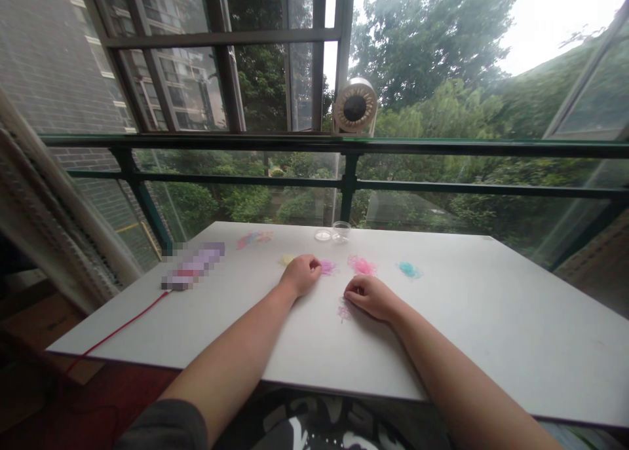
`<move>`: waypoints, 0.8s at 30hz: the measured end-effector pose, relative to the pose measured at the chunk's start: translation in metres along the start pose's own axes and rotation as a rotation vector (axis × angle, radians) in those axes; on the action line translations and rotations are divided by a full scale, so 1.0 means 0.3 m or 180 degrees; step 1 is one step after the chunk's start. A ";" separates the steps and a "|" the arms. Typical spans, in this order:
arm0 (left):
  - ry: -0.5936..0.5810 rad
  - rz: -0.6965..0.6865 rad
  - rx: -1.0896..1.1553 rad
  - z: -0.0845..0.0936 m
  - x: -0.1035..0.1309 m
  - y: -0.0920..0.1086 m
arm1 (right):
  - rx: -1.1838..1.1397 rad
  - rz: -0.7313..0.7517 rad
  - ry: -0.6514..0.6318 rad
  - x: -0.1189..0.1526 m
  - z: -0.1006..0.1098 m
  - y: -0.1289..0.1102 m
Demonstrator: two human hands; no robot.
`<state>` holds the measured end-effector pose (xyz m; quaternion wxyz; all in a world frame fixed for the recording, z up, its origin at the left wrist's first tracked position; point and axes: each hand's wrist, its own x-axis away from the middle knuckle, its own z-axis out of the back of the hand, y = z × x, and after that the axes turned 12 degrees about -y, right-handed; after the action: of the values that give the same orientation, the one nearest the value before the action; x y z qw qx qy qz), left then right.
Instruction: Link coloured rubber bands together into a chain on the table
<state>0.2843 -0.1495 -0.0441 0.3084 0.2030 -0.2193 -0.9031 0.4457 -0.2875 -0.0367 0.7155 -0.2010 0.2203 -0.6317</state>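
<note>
My left hand (301, 276) rests over the table with its fingers curled into a pinch, right at the edge of a pile of purple bands (327, 266). What sits between those fingertips, if anything, is too small to make out. Palm down, my right hand (372, 297) has its thumb and fingers drawn together beside a small loose cluster of pale mauve bands (343, 312); its fingertips are partly hidden. A pile of pink bands (362, 265) lies just beyond it. Yellow bands (285, 261) show partly behind my left hand. All look like thin little elastic loops.
The white table (466, 332) also bears turquoise bands (409, 269), mixed-colour bands (254, 239), a clear plastic cup (341, 232) and a round lid (323, 236). At left lies a blurred-out purple device (199, 265) with a red cable (125, 329). A round fan (356, 106) stands by the railing.
</note>
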 end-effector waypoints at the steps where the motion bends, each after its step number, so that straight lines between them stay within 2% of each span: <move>1: -0.0006 0.0011 0.0012 -0.001 0.001 -0.002 | 0.0009 -0.0006 -0.0007 0.000 0.000 0.000; 17: 0.0116 0.0098 0.0237 0.008 0.006 -0.013 | 0.0025 -0.0019 -0.0015 0.000 0.004 -0.002; 21: 0.0078 -0.0093 0.0379 0.022 0.021 -0.002 | -0.0015 0.0009 0.0028 0.000 0.003 -0.005; 24: -0.0033 -0.0412 0.0471 0.030 0.043 0.025 | -0.0107 0.0039 0.0077 0.001 0.003 -0.007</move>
<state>0.2738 -0.1607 -0.0358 0.2325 0.2343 -0.2734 -0.9035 0.4446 -0.2879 -0.0348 0.7132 -0.2041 0.2407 -0.6259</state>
